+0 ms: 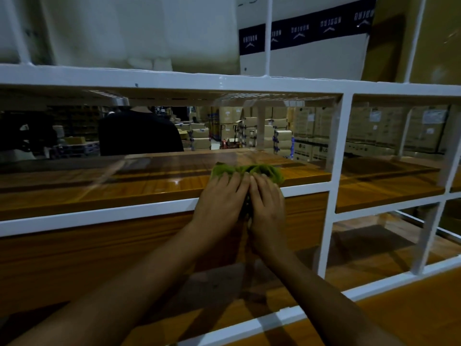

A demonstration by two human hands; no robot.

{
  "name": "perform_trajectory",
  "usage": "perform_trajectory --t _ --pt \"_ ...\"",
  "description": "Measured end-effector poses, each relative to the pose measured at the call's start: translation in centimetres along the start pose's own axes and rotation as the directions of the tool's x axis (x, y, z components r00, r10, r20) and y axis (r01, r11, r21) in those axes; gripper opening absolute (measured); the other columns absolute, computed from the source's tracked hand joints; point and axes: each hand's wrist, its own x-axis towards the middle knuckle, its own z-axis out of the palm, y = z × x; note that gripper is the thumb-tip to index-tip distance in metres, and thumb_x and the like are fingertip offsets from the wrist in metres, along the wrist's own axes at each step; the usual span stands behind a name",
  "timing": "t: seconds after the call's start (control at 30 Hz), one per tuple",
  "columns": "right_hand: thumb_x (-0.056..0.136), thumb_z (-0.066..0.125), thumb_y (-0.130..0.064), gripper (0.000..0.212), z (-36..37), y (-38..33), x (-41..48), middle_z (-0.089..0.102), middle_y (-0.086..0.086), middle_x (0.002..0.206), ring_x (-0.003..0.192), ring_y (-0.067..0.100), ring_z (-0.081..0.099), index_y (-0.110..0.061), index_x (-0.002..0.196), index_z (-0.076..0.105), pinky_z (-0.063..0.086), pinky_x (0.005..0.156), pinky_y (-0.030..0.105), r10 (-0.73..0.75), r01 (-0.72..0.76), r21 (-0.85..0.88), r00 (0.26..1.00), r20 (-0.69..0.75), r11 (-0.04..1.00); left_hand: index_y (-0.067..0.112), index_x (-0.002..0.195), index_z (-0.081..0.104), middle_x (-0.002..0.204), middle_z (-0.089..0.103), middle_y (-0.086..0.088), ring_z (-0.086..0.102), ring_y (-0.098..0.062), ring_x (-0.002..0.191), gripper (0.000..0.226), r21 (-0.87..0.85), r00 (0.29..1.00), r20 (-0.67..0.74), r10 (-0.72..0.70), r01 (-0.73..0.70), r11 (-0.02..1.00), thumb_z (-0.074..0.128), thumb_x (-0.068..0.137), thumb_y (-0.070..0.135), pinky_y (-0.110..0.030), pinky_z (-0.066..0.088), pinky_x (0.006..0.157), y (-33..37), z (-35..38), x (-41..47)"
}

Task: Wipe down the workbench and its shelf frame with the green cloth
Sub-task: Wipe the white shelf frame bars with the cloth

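Observation:
The green cloth lies bunched on the wooden shelf board of the white shelf frame. My left hand and my right hand lie side by side on the cloth's near edge, fingers stretched forward and pressing it onto the board. Both hands reach over the white front rail. Most of the cloth's near half is hidden under my fingers. The lower workbench top shows at the bottom right.
A white upright stands just right of my hands. Overhead is a white rail with a wire mesh shelf carrying white boxes. Behind the shelf a person in dark clothing and stacked cartons are visible.

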Motion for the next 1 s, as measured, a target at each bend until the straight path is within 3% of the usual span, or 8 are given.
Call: perform_trajectory --t 0.1,0.23,0.37,0.43,0.57,0.77,0.9,1.0 --pt "0.09 0.063 -0.003 0.071 0.2 0.6 -2.1 0.026 0.015 0.159 0.15 0.027 0.016 -0.003 0.152 0.027 0.025 0.118 0.051 -0.026 0.026 0.01 0.999 0.025 1.0 0.011 0.154 0.023 0.157 0.026 -0.019 0.024 -0.039 0.144 0.063 0.032 1.0 -0.015 0.01 -0.01 0.999 0.025 0.095 0.033 -0.05 0.022 0.117 0.8 0.8 -1.2" --pt "0.094 0.054 -0.013 0.062 0.6 2.8 -4.8 0.032 0.018 0.155 0.147 0.031 0.023 -0.005 0.151 0.03 0.032 0.115 0.052 0.033 -0.032 -0.02 0.997 0.069 0.999 0.016 0.155 0.016 0.163 0.0 -0.013 -0.001 -0.036 0.149 0.067 0.088 0.996 0.008 0.086 -0.086 0.992 0.036 0.096 0.039 -0.052 0.007 0.12 2.6 2.7 -2.0" --pt "0.094 0.061 -0.023 0.057 0.5 6.7 -7.7 0.045 0.022 0.147 0.14 0.037 0.036 -0.004 0.144 0.042 0.038 0.108 0.057 0.147 -0.138 -0.07 0.977 0.152 0.988 0.017 0.135 0.055 0.143 0.051 -0.008 0.035 -0.032 0.136 0.053 0.096 0.972 0.097 0.213 -0.222 0.97 0.048 0.086 0.036 -0.047 0.005 0.121 6.3 5.6 -0.9" --pt "0.096 0.056 -0.028 0.056 -0.1 8.7 -8.0 0.045 0.021 0.147 0.14 0.037 0.037 -0.004 0.144 0.041 0.031 0.113 0.056 0.156 -0.141 -0.105 0.974 0.162 0.985 0.018 0.126 0.062 0.13 0.06 -0.004 0.041 -0.03 0.129 0.046 0.071 0.975 0.055 0.214 -0.217 0.974 0.05 0.084 0.032 -0.046 0.013 0.119 8.0 6.7 0.5" --pt "0.103 0.026 -0.039 0.059 -1.4 10.8 -6.5 0.034 0.024 0.153 0.145 0.038 0.025 -0.006 0.151 0.029 0.017 0.118 0.055 0.165 -0.152 -0.113 0.98 0.109 0.982 0.016 0.128 0.062 0.129 0.062 -0.006 0.039 -0.031 0.13 0.047 0.057 0.981 -0.064 0.185 -0.182 0.982 0.046 0.086 0.032 -0.047 0.015 0.117 10.5 8.0 2.7" --pt "0.095 0.037 -0.027 0.065 -1.6 13.8 -4.9 0.018 0.024 0.16 0.151 0.035 0.006 -0.001 0.153 0.023 0.008 0.119 0.059 0.206 -0.206 0.023 0.979 0.015 0.978 0.016 0.135 0.056 0.138 0.056 -0.007 0.032 -0.031 0.135 0.052 0.084 0.982 -0.117 0.145 -0.136 0.987 0.04 0.09 0.036 -0.047 0.004 0.119 13.0 8.4 5.6" --pt "0.102 0.029 -0.034 0.06 -2.3 14.0 -3.8 0.023 0.022 0.159 0.15 0.034 0.011 0.001 0.15 0.029 0.016 0.116 0.062 0.273 -0.256 0.256 0.961 -0.035 0.932 0.013 0.133 0.057 0.134 0.058 -0.01 0.04 -0.033 0.132 0.044 0.025 0.966 -0.184 0.182 -0.181 0.983 0.051 0.093 0.029 -0.047 0.02 0.118 13.4 8.3 7.0" --pt "0.106 0.029 -0.034 0.053 -2.2 14.4 -2.8 0.033 0.021 0.155 0.148 0.033 0.02 0.002 0.144 0.041 0.029 0.11 0.065 0.318 -0.275 0.298 0.942 -0.105 0.914 0.008 0.132 0.058 0.132 0.059 -0.014 0.046 -0.034 0.13 0.042 -0.032 0.967 -0.19 0.172 -0.181 0.983 0.053 0.093 0.024 -0.046 0.023 0.118 13.9 7.8 8.2"
